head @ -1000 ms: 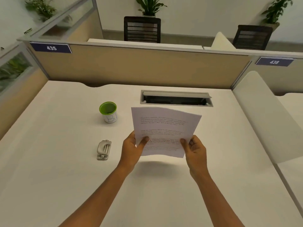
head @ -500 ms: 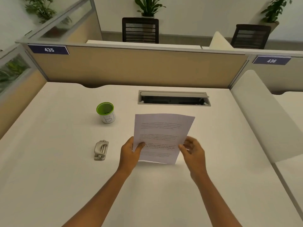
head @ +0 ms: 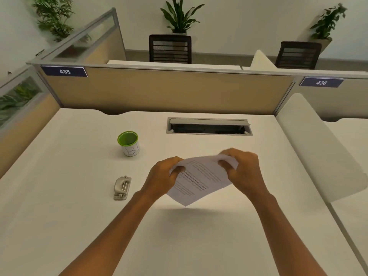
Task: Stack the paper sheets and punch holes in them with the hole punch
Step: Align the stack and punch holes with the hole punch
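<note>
both hands, left hand [head: 162, 179] and right hand [head: 244, 172], grip the paper sheets [head: 196, 181] tilted above the surface [head: 59, 226], with the hole punch [head: 121, 187] lying just left, near the green cup [head: 129, 143].

a green-rimmed cup [head: 129, 143] stands on the white desk [head: 59, 226], left of an open cable slot [head: 209, 127]; two dark chairs [head: 170, 49] behind the partition [head: 169, 90].

I count 2 hands [head: 163, 177] [head: 244, 172], 1 sheaf of paper [head: 199, 180] (can't tell how many sheets), 1 punch [head: 121, 187], 1 cup [head: 129, 143], 2 chairs [head: 170, 48] [head: 297, 54], 3 plants [head: 179, 14] [head: 53, 16] [head: 326, 20], 2 number signs [head: 64, 71] [head: 321, 82].
</note>
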Demonstrator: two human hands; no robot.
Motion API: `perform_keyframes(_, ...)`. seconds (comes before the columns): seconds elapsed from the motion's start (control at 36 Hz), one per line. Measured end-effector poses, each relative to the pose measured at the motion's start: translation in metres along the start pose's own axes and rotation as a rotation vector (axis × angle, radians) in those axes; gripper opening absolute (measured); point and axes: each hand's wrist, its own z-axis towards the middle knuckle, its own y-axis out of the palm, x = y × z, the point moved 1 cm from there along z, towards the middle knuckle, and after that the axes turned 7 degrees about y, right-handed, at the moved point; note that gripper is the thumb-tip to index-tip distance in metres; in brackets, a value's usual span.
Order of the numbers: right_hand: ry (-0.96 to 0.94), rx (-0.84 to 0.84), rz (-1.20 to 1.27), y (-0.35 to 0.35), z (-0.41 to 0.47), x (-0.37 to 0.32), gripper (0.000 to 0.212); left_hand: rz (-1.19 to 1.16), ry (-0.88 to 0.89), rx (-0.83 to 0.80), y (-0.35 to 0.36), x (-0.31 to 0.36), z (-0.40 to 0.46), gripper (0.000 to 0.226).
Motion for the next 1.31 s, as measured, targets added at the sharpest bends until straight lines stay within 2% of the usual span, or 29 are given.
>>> perform_keyframes(0.11, 0.168, -0.039, 0.180, 0.003, -0.015, 0.017, 0.012, 0.051, -0.008, 0.014, -0.011, -0.003, -0.004, 0.015)
perform_keyframes(0.19, 0.275, -0.061, 0.298, 0.005, -0.025, 0.028, 0.024, 0.021, -0.098, 0.021, -0.020, -0.015, -0.013, 0.011)
perform_keyframes(0.28, 0.334, -0.075, 0.392, 0.004, -0.033, 0.036, 0.044, -0.094, -0.236, 0.052, -0.028, -0.028, -0.024, 0.015)
perform_keyframes(0.36, 0.389, -0.063, 0.486, 0.005, -0.041, 0.045, 0.052, -0.235, -0.339, 0.087, -0.031, -0.037, -0.033, 0.020)
perform_keyframes(0.44, 0.422, -0.059, 0.530, 0.011, -0.047, 0.053, 0.045, -0.375, -0.384, 0.089, -0.022, -0.040, -0.044, 0.024)
perform_keyframes(0.58, 0.513, -0.054, 0.617, 0.023, -0.058, 0.065, 0.031, -0.590, -0.481, 0.227, 0.002, -0.044, -0.057, 0.040)
perform_keyframes(0.72, 0.586, -0.045, 0.688, 0.037, -0.065, 0.071, 0.026, -0.547, -0.552, 0.235, 0.021, -0.048, -0.064, 0.037)
perform_keyframes(0.92, 0.650, -0.008, 0.734, 0.050, -0.067, 0.079, 0.021, -0.494, -0.578, 0.353, 0.025, -0.049, -0.058, 0.027)
perform_keyframes(1.14, 0.787, 0.001, 0.739, 0.077, -0.080, 0.089, 0.021, -0.417, -0.608, 0.342, 0.042, -0.051, -0.064, 0.028)
perform_keyframes(1.31, 0.821, -0.013, 0.750, 0.083, -0.081, 0.091, 0.024, -0.382, -0.611, 0.332, 0.040, -0.054, -0.061, 0.028)
